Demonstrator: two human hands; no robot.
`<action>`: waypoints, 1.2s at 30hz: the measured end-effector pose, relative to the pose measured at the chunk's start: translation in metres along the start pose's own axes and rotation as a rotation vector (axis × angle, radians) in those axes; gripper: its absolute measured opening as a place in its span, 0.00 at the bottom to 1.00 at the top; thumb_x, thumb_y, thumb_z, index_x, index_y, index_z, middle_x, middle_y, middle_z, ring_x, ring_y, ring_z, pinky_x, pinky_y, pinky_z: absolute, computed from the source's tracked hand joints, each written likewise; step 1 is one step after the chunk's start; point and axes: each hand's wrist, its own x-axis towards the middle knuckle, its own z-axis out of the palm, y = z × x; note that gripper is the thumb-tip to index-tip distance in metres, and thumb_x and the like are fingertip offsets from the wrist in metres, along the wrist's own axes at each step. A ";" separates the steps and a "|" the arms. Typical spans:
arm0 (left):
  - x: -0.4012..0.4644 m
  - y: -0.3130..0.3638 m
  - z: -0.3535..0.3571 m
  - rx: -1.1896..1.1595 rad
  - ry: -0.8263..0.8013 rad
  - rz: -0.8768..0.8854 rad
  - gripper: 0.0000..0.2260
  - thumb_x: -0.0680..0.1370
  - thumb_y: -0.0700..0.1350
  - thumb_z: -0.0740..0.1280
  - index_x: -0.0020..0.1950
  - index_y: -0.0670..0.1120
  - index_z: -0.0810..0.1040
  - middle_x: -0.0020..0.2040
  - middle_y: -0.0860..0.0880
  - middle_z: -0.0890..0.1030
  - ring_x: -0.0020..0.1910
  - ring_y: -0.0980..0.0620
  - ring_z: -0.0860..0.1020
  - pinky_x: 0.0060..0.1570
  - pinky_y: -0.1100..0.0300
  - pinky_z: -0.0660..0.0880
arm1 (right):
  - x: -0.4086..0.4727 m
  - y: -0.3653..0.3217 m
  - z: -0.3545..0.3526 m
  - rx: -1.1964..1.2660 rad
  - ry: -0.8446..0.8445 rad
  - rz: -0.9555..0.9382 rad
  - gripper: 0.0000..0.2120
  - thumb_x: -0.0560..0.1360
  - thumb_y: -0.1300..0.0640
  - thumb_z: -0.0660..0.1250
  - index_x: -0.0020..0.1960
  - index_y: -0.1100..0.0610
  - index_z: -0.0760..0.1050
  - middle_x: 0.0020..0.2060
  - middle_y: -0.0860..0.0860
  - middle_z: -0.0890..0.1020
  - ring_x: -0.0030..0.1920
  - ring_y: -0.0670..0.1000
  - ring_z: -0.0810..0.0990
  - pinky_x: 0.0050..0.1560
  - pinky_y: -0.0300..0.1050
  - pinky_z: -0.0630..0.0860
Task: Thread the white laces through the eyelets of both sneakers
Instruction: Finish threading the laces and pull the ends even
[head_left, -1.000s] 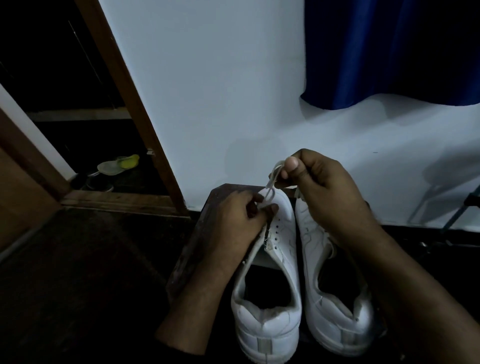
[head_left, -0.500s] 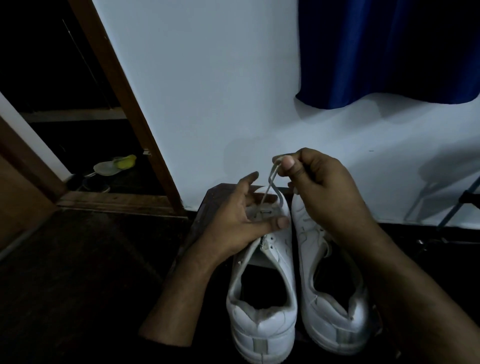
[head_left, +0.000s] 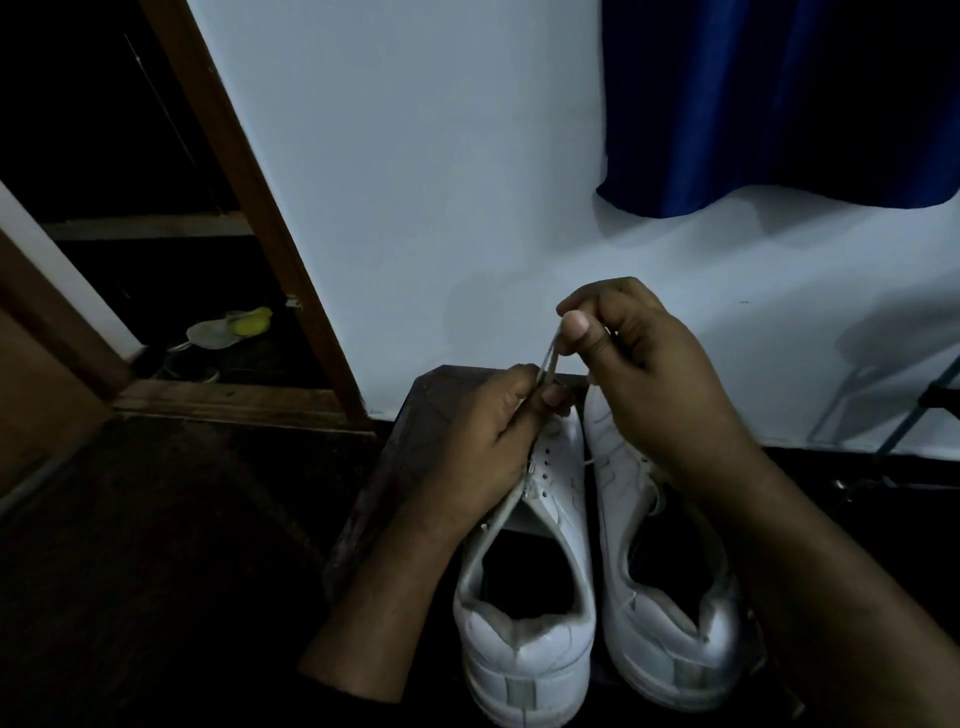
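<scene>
Two white sneakers stand side by side, heels toward me, on a dark mat (head_left: 395, 467). The left sneaker (head_left: 524, 623) has bare eyelets along its right flap. My left hand (head_left: 483, 447) lies over its toe end and pinches the white lace (head_left: 549, 358) low down. My right hand (head_left: 644, 374) pinches the same lace higher up, between thumb and forefinger, above the toes. The lace runs taut between the two hands. The right sneaker (head_left: 670, 613) sits partly under my right wrist. A short bit of lace shows between the shoes.
A white wall (head_left: 441, 182) rises just behind the shoes. A blue curtain (head_left: 769, 104) hangs at the upper right. A brown door frame (head_left: 249, 208) slants at the left, with a dark doorway and a yellow-and-white object (head_left: 234, 327) on the floor beyond. Metal legs (head_left: 914, 405) stand at the far right.
My left hand's fingers, spread over the toe half a second ago, have curled in and pinched the lace again. My right hand stays raised, holding the lace up.
</scene>
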 end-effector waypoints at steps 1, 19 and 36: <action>0.000 -0.003 0.001 0.061 -0.018 0.013 0.10 0.85 0.38 0.63 0.50 0.36 0.82 0.45 0.44 0.85 0.47 0.54 0.81 0.46 0.73 0.72 | -0.001 0.000 0.000 0.049 0.005 0.018 0.13 0.83 0.49 0.61 0.47 0.55 0.79 0.50 0.44 0.80 0.49 0.42 0.78 0.45 0.34 0.73; -0.001 -0.031 0.005 -0.121 -0.188 -0.083 0.07 0.83 0.41 0.64 0.52 0.44 0.82 0.49 0.49 0.85 0.53 0.49 0.83 0.57 0.42 0.78 | -0.009 -0.003 0.001 -0.845 -0.366 -0.058 0.01 0.80 0.53 0.62 0.51 0.48 0.71 0.41 0.46 0.71 0.44 0.53 0.80 0.40 0.48 0.72; -0.003 -0.029 0.001 -0.145 -0.194 -0.189 0.11 0.80 0.45 0.72 0.61 0.48 0.76 0.53 0.52 0.85 0.57 0.54 0.83 0.60 0.42 0.78 | -0.006 0.017 0.003 -0.400 -0.235 0.123 0.17 0.82 0.46 0.60 0.38 0.50 0.77 0.31 0.48 0.80 0.35 0.49 0.78 0.40 0.48 0.74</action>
